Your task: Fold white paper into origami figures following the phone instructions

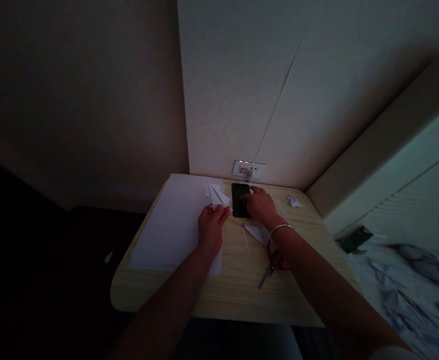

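Observation:
My left hand [210, 230] is closed on a folded piece of white paper [218, 195], pinching its lower end above a stack of white sheets [166, 225]. My right hand [262, 206] reaches over a dark phone [239, 200] that lies on the wooden table. One finger touches the phone's screen, and the other fingers stretch past its right edge with nothing held. Below the right wrist lie scissors with red handles [273, 266], partly covered by my forearm. A white paper piece [256, 232] lies by the scissors, partly hidden by the wrist.
The small wooden table [238, 300] stands against a wall with a socket and switch panel [248, 170]. Thin white paper strips [247, 243] lie on it. A small folded paper [293, 201] sits at the back right. Beyond the right edge is a bed with patterned cloth [410, 300].

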A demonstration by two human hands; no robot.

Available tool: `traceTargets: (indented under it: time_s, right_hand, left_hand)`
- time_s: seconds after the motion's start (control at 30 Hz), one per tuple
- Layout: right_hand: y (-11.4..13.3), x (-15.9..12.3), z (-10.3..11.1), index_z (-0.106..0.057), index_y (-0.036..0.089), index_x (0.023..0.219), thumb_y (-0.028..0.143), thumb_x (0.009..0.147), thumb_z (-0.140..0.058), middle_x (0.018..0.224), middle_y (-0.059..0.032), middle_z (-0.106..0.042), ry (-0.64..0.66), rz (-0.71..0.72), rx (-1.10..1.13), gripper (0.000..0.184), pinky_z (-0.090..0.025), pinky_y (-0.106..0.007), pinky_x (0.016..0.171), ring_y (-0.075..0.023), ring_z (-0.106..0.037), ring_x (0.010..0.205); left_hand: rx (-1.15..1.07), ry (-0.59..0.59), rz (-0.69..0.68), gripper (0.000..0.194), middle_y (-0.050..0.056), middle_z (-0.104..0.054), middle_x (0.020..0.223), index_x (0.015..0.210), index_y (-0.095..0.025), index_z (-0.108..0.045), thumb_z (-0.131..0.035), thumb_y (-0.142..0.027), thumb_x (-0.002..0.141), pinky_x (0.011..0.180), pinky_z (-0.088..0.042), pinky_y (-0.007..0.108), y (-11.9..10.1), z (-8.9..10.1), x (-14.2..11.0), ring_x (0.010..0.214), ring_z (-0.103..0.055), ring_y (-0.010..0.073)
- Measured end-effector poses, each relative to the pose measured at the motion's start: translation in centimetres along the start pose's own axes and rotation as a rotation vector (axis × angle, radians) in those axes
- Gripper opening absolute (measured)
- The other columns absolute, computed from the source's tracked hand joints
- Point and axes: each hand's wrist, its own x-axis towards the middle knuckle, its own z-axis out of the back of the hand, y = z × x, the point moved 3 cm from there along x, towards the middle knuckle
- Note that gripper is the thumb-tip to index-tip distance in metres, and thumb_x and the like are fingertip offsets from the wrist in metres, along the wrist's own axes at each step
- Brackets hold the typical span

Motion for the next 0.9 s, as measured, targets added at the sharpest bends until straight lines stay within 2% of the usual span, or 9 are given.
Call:
traceTargets:
  time_s: [0.13,0.2,0.27,0.37,0.43,0.6,0.9]
  right_hand:
    - [0.6,-0.4,0.2,-0.066,0.029,0.112,0.019,0.086,-0.044,0.137,-0.0105,-0.044,-0.006,0.019,-0.009,0.036,-0.037,-0.042,0.096,-0.0293,-0.038,0.126]
    - [1.0,-0.4,0.1,-0.059,0.026,0.120,0.026,0.089,-0.041,0.134,-0.0130,-0.047,-0.030,-0.039,0.011,0.036,-0.037,-0.043,0.095,-0.0298,-0.042,0.122]
    - [1.2,-0.3,-0.2,-0.045,0.018,0.134,0.042,0.090,-0.040,0.122,-0.0189,-0.054,-0.056,-0.198,0.044,0.050,-0.040,-0.044,0.090,-0.0321,-0.049,0.113]
    - [1.7,0.3,-0.9,-0.033,0.009,0.138,0.062,0.080,-0.047,0.114,-0.0232,-0.056,-0.057,-0.345,0.091,0.080,-0.043,-0.046,0.085,-0.0364,-0.053,0.106]
    - [2.1,0.6,-1.2,-0.031,0.007,0.138,0.061,0.077,-0.052,0.115,-0.0241,-0.054,-0.058,-0.382,0.106,0.084,-0.044,-0.046,0.084,-0.0374,-0.053,0.107]
    - [2.8,1.1,-1.3,-0.028,0.007,0.138,0.047,0.076,-0.056,0.117,-0.0233,-0.053,-0.064,-0.416,0.128,0.079,-0.044,-0.043,0.084,-0.0353,-0.052,0.109]
    - [2.4,1.5,-1.0,-0.024,0.008,0.142,0.047,0.075,-0.057,0.120,-0.0223,-0.054,-0.050,-0.360,0.100,0.084,-0.043,-0.043,0.086,-0.0346,-0.052,0.109]
  left_hand:
    - [0.004,-0.001,0.007,0.022,0.000,-0.063,0.075,0.077,-0.014,-0.056,-0.074,-0.020,0.066,0.088,-0.049,0.031,0.1,0.0,0.1,0.074,-0.065,0.0099]
    - [-0.006,-0.004,0.015,0.021,-0.001,-0.063,0.074,0.076,-0.014,-0.056,-0.074,-0.019,0.066,0.088,-0.050,0.031,0.1,0.0,0.1,0.074,-0.065,0.0102]
    - [-0.016,-0.006,0.024,0.021,-0.001,-0.063,0.074,0.077,-0.014,-0.056,-0.073,-0.018,0.066,0.087,-0.050,0.030,0.1,0.0,0.1,0.074,-0.065,0.0103]
    - [-0.026,-0.006,0.024,0.019,0.000,-0.064,0.076,0.077,-0.014,-0.056,-0.072,-0.016,0.067,0.086,-0.050,0.030,0.0,0.0,0.1,0.074,-0.065,0.0100]
    - [-0.023,-0.008,0.022,0.019,0.000,-0.064,0.076,0.076,-0.014,-0.056,-0.072,-0.016,0.067,0.086,-0.050,0.030,0.0,0.0,0.1,0.074,-0.065,0.0098]
    - [-0.034,-0.002,0.020,0.019,0.000,-0.064,0.075,0.077,-0.014,-0.056,-0.072,-0.015,0.067,0.087,-0.049,0.031,-0.1,-0.1,0.0,0.073,-0.065,0.0099]
    - [-0.042,-0.010,0.029,0.017,0.000,-0.064,0.076,0.076,-0.013,-0.056,-0.071,-0.014,0.068,0.087,-0.050,0.031,-0.1,0.0,0.0,0.073,-0.064,0.0092]
